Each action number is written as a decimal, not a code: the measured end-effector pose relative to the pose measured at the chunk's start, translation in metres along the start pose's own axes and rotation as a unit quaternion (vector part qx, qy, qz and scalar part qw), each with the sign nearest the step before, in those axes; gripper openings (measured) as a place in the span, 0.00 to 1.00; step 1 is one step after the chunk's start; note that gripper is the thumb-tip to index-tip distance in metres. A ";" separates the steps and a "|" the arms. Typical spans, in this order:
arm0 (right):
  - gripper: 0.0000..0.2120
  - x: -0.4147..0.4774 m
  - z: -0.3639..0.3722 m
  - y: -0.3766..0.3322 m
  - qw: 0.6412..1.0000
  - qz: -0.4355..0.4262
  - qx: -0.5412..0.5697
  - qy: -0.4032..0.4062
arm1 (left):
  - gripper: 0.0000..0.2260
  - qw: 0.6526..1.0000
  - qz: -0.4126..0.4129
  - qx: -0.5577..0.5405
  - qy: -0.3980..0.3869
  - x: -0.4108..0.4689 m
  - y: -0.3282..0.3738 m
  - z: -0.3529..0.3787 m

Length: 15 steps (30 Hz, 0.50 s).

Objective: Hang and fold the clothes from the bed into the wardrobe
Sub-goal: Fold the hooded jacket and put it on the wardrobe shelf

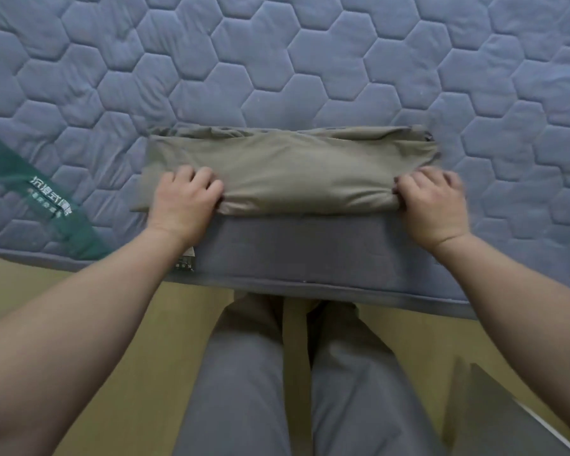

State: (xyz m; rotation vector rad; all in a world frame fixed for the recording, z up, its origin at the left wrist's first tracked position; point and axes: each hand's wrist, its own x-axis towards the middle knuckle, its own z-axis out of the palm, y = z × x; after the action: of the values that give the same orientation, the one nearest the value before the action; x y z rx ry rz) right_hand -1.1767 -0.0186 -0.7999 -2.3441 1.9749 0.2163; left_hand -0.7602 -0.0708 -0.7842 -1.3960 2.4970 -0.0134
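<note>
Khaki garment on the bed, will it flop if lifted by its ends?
Probably floppy: the khaki garment wrinkles where the left hand and right hand grip its ends, so its middle would likely sag. Thin cloth, so probably light.

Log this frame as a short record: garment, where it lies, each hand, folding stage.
garment: khaki garment, folded into a long band
surface: blue-grey quilted mattress, garment near its front edge
left hand: grips the band's near edge at its left end
right hand: grips the near edge at its right end, slightly blurred
stage: folding under way, not yet put away
</note>
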 end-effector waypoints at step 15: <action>0.42 0.031 0.026 0.019 0.724 0.497 0.475 -0.055 | 0.28 0.962 -0.193 -0.188 -0.045 0.058 0.137 -0.009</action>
State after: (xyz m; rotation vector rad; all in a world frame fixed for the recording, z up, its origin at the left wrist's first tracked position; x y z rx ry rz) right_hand -1.1923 -0.0485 -0.8298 -0.5409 2.2273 -0.4973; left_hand -0.9057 -0.0476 -0.8091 -1.9679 2.1887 0.4566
